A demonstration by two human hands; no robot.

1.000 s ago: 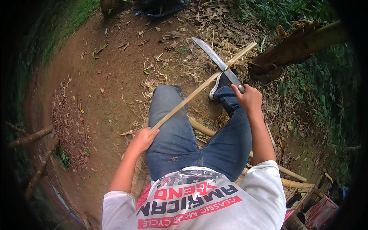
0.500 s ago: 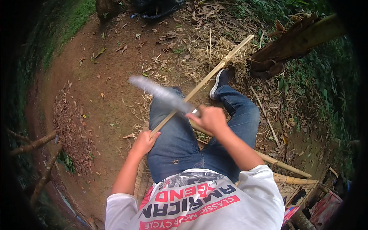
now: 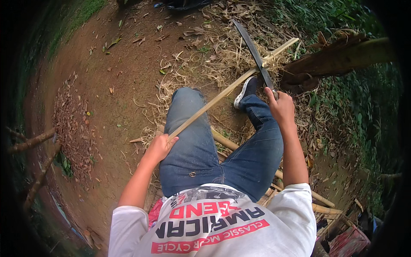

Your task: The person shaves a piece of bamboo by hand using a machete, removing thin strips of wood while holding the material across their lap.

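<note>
My left hand (image 3: 158,148) is closed round the near end of a long pale bamboo strip (image 3: 205,108), which slants away across my left thigh to the far right. In my right hand (image 3: 281,106) is the handle of a machete (image 3: 252,49), its long dark blade pointing away and a little left. The blade meets the strip near a knot-like joint, beyond my right shoe (image 3: 247,91). Whether the edge is sunk into the bamboo I cannot tell.
Pale curled shavings (image 3: 224,60) litter the ground around my feet. A thick banana-like trunk (image 3: 342,58) lies or leans at the far right. Beneath me are bamboo poles (image 3: 224,139). Rough branches (image 3: 36,141) stand at the left, and a black plastic bag (image 3: 186,4) lies at the far edge.
My right hand has moved away and right, carrying the machete from above my left knee to the strip's far part. The left hand keeps its grip on the near end.
</note>
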